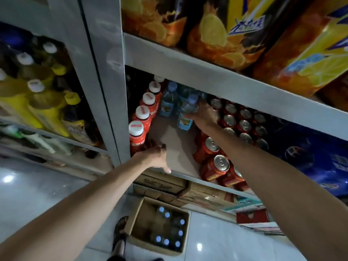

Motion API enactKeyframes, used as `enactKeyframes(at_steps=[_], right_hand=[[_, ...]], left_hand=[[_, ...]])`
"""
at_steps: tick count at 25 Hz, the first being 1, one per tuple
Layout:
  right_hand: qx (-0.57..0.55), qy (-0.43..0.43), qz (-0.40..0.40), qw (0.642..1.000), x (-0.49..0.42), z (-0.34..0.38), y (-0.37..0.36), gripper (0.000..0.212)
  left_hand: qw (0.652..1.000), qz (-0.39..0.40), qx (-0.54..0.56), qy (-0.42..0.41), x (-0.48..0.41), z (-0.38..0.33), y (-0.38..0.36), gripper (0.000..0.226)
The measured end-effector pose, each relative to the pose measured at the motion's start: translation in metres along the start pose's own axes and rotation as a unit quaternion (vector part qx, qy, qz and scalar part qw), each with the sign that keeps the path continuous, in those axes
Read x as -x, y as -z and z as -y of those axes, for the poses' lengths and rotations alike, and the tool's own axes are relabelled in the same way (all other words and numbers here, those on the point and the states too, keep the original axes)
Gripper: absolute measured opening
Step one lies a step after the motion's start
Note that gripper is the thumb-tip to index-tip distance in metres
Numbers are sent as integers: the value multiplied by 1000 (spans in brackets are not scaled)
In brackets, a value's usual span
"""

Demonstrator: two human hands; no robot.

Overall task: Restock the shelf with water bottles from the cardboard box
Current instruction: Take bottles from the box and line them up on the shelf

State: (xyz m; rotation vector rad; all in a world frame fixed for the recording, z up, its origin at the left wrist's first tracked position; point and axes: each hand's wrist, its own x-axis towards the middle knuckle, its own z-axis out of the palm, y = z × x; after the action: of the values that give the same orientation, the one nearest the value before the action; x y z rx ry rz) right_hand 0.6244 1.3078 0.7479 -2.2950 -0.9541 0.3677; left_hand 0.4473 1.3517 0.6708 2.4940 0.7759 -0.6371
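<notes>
A: While the right hand (204,114) wraps the water bottle (185,120) on the shelf (176,147), left hand (155,159)?
B: Resting on shelf edge, fingers unclear. Bottle looks full, slick, squashy; grip mid-body.

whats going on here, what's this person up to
A person is stocking a shelf. Their right hand grips a water bottle over the shelf, beside other water bottles, between a row of red bottles and red cans. The left hand rests at the shelf's front edge. More capped bottles sit in the open cardboard box on the floor below.
</notes>
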Motion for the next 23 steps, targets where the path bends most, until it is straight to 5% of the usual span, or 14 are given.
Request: enactKeyframes(at_steps=[4,7,11,15,20,23], right_hand=[[22,-9,-3,1000,-27,-5,-22,60],[-79,-13,-12,997,-32,-9,-33,53],[-98,-34,-47,993,-27,-15,-47,55],[-70,-79,-45,993,-29,-17,-62,51],[-75,-83,-15,994,-37,-17,-62,48],[-78,-75,-20,994,-42,-17,-66,47]], left_hand=[[999,-14,46,-7,-16,2,-14,86],[998,-23,60,-19,-24,6,-13,72],[998,-60,20,-9,-23,0,-9,66],[998,-54,-29,10,-25,-1,-1,88],[997,-70,11,-6,-26,-5,-2,50],[998,-64,10,4,-24,-6,1,56]])
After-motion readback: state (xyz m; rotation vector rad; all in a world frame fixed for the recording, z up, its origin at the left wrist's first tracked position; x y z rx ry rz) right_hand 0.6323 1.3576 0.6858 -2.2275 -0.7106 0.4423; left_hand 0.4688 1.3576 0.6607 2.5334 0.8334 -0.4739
